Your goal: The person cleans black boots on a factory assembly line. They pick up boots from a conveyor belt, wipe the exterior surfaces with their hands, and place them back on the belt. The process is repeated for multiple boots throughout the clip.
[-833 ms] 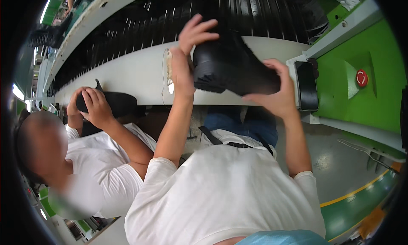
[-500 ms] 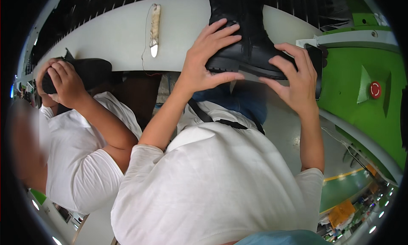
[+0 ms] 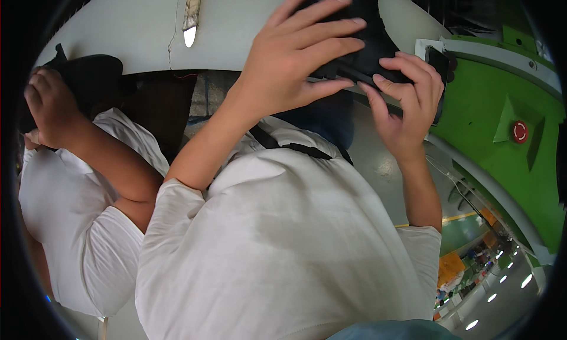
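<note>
A black boot (image 3: 381,45) lies on its side at the far edge of my reach, its sole toward me. My left hand (image 3: 298,59) is over the boot's heel and ankle, fingers stretched and spread, thumb pointing along the sole edge. Part of the boot is hidden behind it. At the toe, my right hand (image 3: 410,98) has its fingers bent over the upper and its thumb by the sole edge, gripping the boot there.
A white worktable (image 3: 230,27) carries a wrapped-handle blade (image 3: 191,15) with a thread beside it. To the left, a co-worker's hand (image 3: 56,110) holds a black shoe (image 3: 94,74). At right stand a green machine (image 3: 484,104) with a red button (image 3: 520,131) and a dark phone-like slab (image 3: 437,62).
The view has shifted, so the table and blade sit higher and further left. My left hand has slid right along the boot, fingers more spread. My right thumb and forefinger have drawn closer together at the toe.
</note>
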